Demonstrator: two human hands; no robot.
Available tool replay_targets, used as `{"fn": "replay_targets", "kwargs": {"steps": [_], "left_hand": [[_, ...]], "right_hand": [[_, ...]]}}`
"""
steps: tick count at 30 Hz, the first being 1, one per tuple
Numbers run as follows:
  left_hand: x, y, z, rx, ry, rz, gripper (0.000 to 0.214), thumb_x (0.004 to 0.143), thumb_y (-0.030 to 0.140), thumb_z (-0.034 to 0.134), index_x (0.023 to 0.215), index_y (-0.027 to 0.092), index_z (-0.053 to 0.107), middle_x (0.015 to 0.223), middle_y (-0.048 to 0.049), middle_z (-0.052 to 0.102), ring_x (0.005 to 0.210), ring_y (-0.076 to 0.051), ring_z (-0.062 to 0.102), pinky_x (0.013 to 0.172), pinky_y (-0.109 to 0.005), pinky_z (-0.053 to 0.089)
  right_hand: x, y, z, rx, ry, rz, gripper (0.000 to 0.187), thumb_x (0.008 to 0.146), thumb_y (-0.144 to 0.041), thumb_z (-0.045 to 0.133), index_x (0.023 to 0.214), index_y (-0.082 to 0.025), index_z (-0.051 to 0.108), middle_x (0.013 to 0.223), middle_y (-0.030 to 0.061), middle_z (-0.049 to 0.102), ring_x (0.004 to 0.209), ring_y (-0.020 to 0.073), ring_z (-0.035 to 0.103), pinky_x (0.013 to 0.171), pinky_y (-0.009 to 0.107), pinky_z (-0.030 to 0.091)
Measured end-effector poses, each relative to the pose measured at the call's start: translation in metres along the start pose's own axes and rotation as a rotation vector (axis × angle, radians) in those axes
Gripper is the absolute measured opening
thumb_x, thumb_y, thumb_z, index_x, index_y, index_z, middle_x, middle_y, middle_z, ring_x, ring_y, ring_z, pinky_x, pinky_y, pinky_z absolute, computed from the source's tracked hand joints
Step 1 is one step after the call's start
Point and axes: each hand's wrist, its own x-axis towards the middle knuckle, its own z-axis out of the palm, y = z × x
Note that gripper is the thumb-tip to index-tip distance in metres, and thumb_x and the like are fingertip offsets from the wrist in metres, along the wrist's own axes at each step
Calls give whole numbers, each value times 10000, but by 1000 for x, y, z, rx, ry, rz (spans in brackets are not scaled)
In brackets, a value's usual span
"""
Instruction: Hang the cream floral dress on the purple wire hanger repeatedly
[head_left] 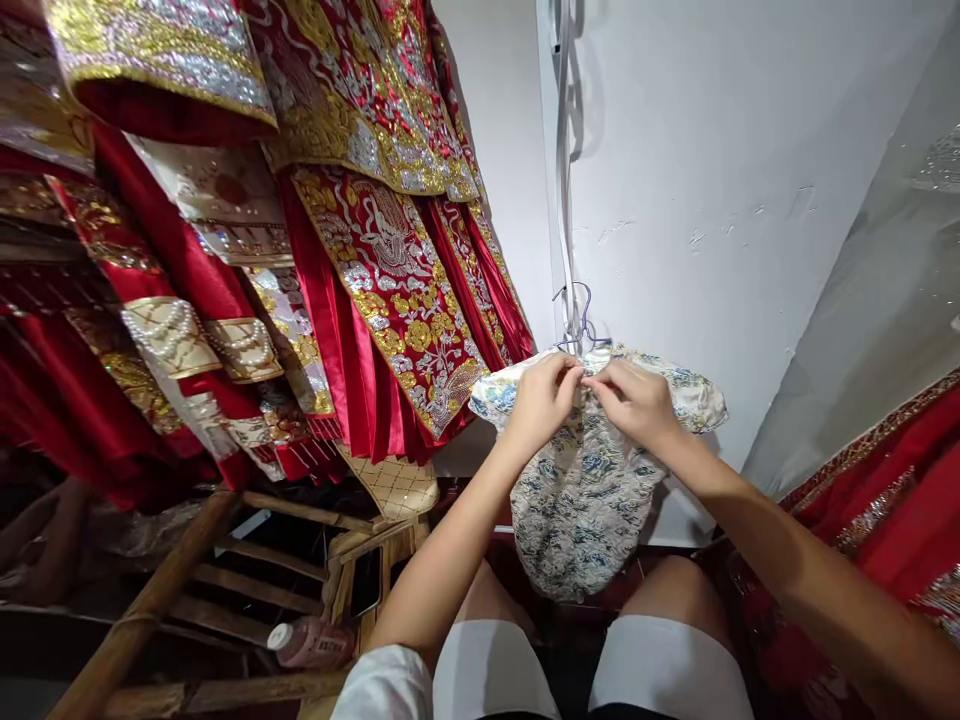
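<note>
A small short-sleeved garment [589,510], pale with blue flowers and a rounded lower edge, hangs from a thin purple hanger [586,308] against the wall. At its neckline my left hand [544,393] pinches the front with thumb and forefinger. My right hand [637,398] is closed in a similar pinch just beside it, and the fingertips of both hands almost meet. Whatever fastening or edge lies between the fingers is too small to make out. The sleeves spread to both sides of my hands, and the lower part hangs down above my knees.
Red costumes [405,290] with gold and silver embroidery hang at the left. A bamboo chair [247,590] holds a phone [367,580] and a pink bottle [311,641]. White straps [564,180] run down the wall [697,180]. More red cloth [892,500] is at the right.
</note>
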Motion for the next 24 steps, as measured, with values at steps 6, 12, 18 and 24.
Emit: {"fn": "replay_targets", "kwargs": {"steps": [6, 12, 18, 24], "left_hand": [[-4, -1, 10, -49, 54, -136, 209, 955, 227, 505, 766, 186, 583, 720, 1, 623, 694, -153, 576, 697, -260, 420], [3, -5, 6, -255, 232, -180, 206, 973, 292, 508, 823, 176, 589, 735, 3, 591, 695, -137, 550, 669, -238, 423], [4, -42, -54, -445, 534, -340, 164, 938, 250, 584, 810, 160, 633, 801, -14, 612, 728, -123, 558, 700, -221, 461], [-61, -93, -78, -1012, 881, -888, 292, 987, 174, 421, 715, 186, 529, 675, -16, 590, 702, -130, 619, 780, -271, 537]], "right_hand": [[-5, 26, 13, -84, -143, -171, 334, 1003, -277, 464, 683, -233, 551, 597, 28, 582, 576, 175, 512, 571, 309, 316], [-30, 38, 35, 57, -357, -94, 255, 973, -281, 475, 760, -229, 605, 565, 7, 571, 511, 161, 469, 534, 283, 256], [-88, 22, 38, 262, -565, 276, 268, 932, -398, 546, 718, -239, 576, 506, -39, 479, 467, 146, 395, 529, 265, 248], [-97, -31, 37, 696, -439, 670, 362, 873, -526, 633, 690, -233, 523, 524, -66, 416, 497, 125, 362, 513, 259, 268]]}}
